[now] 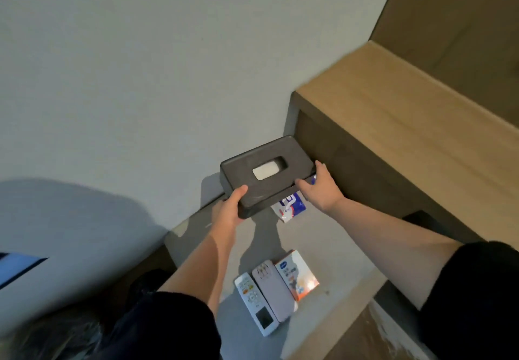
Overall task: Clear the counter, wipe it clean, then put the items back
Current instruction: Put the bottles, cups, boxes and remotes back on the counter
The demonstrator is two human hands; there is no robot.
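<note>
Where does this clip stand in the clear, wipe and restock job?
Seemingly cleared: the wooden counter shows a bare top; the remote, pink case and small carton lie on the grey surface below. In hand: left hand and right hand grip the tissue box. Left: no cloth shows, so wiping is unconfirmed; the items are not yet back.

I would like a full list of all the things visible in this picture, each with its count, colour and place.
tissue box: one, dark grey, held up in front of the wall
tissue pack: one, white and blue, below the box's right end
remote control: one, white, on the grey surface
flat case: one, pale pink, right of the remote
small carton: one, white and orange, right of the case
counter: one, light wood, at right
grey surface: one, below
wall: one, pale grey, behind
left-hand grip: one, holds the box's left corner
right-hand grip: one, holds the box's right end
</note>
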